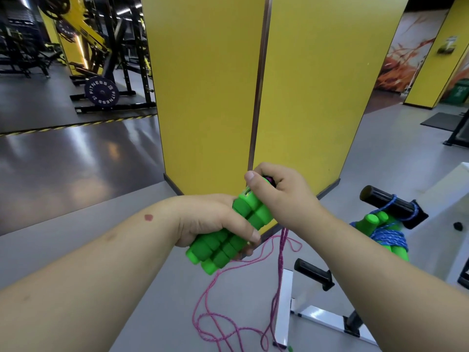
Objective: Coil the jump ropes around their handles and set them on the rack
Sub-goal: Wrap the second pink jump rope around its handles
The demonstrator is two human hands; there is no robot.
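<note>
Your right hand (281,196) hides the top of the ribbed foam green handles (228,237) your left hand (215,224) grips, thin pink rope (280,260) dangling floorward, its lowest loops cut off.

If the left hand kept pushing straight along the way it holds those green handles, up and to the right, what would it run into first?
Most likely the right hand, which grips the far end of the green handles directly ahead of the left hand. Beyond that stands the yellow pillar, though its depth is hard to judge.
</note>
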